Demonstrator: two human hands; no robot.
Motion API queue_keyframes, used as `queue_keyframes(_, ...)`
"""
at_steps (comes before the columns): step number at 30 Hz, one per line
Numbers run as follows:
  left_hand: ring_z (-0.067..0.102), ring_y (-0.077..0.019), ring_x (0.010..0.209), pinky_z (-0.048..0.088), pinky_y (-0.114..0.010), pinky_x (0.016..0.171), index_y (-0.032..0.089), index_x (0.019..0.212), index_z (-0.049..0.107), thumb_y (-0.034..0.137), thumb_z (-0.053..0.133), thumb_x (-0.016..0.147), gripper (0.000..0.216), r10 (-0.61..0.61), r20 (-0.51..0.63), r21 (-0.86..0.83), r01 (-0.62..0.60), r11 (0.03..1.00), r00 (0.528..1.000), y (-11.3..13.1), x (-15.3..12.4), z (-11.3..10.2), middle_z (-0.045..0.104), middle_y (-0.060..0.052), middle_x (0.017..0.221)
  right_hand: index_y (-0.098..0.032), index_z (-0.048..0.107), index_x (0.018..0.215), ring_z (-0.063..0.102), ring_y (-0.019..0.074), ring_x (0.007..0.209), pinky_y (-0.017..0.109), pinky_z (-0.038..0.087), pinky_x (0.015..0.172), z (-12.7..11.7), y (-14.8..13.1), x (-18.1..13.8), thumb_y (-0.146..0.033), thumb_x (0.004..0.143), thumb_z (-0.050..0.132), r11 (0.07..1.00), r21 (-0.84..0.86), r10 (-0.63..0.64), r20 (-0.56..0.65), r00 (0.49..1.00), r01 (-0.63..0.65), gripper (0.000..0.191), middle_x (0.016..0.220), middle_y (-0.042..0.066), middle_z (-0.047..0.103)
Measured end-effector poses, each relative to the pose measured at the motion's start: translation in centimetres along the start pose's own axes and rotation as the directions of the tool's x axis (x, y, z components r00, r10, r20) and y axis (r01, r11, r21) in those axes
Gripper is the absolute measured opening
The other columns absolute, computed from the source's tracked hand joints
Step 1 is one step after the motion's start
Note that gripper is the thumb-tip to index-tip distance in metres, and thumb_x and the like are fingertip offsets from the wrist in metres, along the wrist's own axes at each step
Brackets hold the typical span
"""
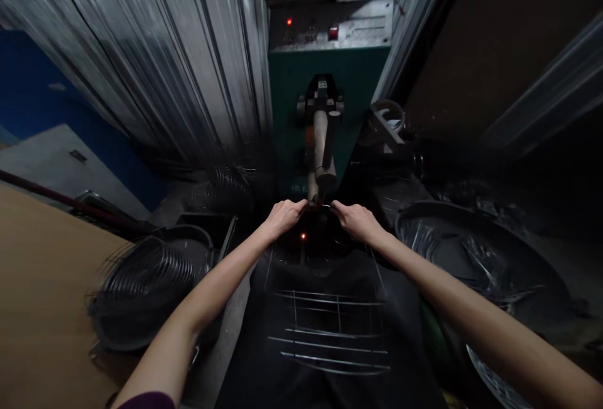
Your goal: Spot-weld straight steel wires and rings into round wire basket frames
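Observation:
My left hand (284,215) and my right hand (358,220) are raised side by side at the lower end of a green machine (289,88), which looks like a spot welder. Both are closed, with thumb and fingers pinched on a thin metal wire (326,206) that crosses between them at the tip of the machine's arm (324,145). This wire seems to be the far edge of a wire rack (336,334); its side wires run down from my hands, and its crossbars hang over my dark-clad lap. Whether the wire touches the electrode tip is too dark to tell.
A black tub (127,321) with coiled or stacked wire pieces stands to the left. At right, a wide dark basin (527,271) holds loose wires. Corrugated metal sheeting (188,51) rises behind, and a tan board (42,308) borders the left side.

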State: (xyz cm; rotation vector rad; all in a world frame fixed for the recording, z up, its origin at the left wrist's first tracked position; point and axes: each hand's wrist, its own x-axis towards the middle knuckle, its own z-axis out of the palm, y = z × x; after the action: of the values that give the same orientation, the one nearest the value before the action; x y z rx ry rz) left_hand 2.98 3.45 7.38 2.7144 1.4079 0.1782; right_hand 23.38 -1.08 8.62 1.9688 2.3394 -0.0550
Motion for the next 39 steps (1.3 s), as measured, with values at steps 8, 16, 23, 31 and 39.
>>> queue_keyframes(8,0.063,-0.0175,0.072,0.038,-0.022,0.06,0.024,0.103,0.059,0.038,0.033,0.093,0.031,-0.007,-0.008,-0.044,0.006,0.999,1.0,-0.8,-0.2,0.2,0.067,-0.006,0.081,-0.02,0.054,0.108,0.063,0.0207,0.079,0.025,0.036,0.059,-0.2,-0.4,0.5,-0.041,0.097,0.019,0.997,0.072,0.008,0.014,1.0,-0.009,0.041,0.09,0.01,0.066)
queue_keyframes(16,0.064,-0.0188,0.074,0.039,-0.024,0.061,0.022,0.103,0.06,0.039,0.03,0.094,0.035,-0.042,-0.024,-0.043,0.041,0.998,0.999,-0.2,-0.1,0.4,0.067,-0.007,0.082,-0.021,0.058,0.098,0.063,0.0197,0.075,0.024,0.034,0.055,0.1,0.3,0.7,-0.042,0.097,0.021,0.996,0.088,-0.001,0.001,1.0,0.001,0.043,0.087,0.008,0.066)
queue_keyframes(23,0.063,-0.0189,0.072,0.039,-0.024,0.061,0.022,0.106,0.059,0.042,0.028,0.094,0.039,-0.024,-0.021,-0.059,0.022,0.998,1.0,-0.2,0.1,1.3,0.067,-0.007,0.081,-0.019,0.059,0.096,0.061,0.0168,0.072,0.023,0.037,0.061,-0.2,1.9,0.0,-0.039,0.097,0.025,0.978,0.207,-0.038,0.033,0.999,0.03,0.039,0.082,0.006,0.065)
queue_keyframes(31,0.062,-0.0185,0.078,0.041,-0.026,0.071,0.021,0.105,0.063,0.041,0.039,0.091,0.034,-0.07,-0.054,-0.403,0.043,0.914,0.996,-0.8,-0.8,0.6,0.068,-0.006,0.082,-0.018,0.055,0.079,0.059,0.0182,0.073,0.025,0.039,0.068,0.2,3.3,-3.1,-0.029,0.093,0.034,0.9,0.435,-0.039,0.126,0.991,-0.02,0.027,0.079,0.007,0.063)
queue_keyframes(39,0.063,-0.0201,0.068,0.048,-0.032,0.071,0.009,0.075,0.068,0.058,0.054,0.077,0.051,-0.382,0.539,-0.832,0.545,-0.104,0.751,0.4,-19.5,7.1,0.068,-0.011,0.069,-0.021,0.051,0.074,0.049,0.0158,0.058,0.026,0.034,0.059,2.3,4.6,-7.9,-0.035,0.089,0.039,0.768,0.64,0.202,-0.286,0.936,0.03,0.024,0.063,0.001,0.053)
